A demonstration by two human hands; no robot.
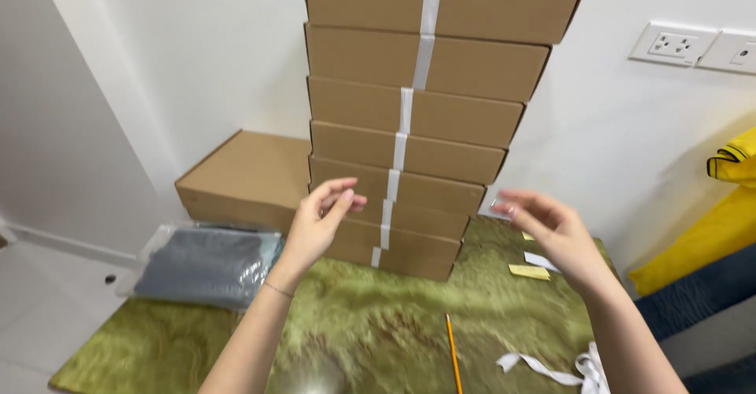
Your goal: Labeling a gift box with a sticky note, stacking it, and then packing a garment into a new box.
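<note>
Eight taped cardboard boxes (409,126) stacked | one flat box (244,177) and bagged grey garment (209,264) unstacked | left hand (319,225), right hand (543,229) open, fingers loosely spread, holding nothing, near stack.

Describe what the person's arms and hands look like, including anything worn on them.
Both forearms are bare, with no sleeves in view. The left hand has a thin bracelet at its wrist. The right hand shows no ring, watch or glove. The fingernails look fairly long and lightly polished, though motion blur hides detail.
</note>
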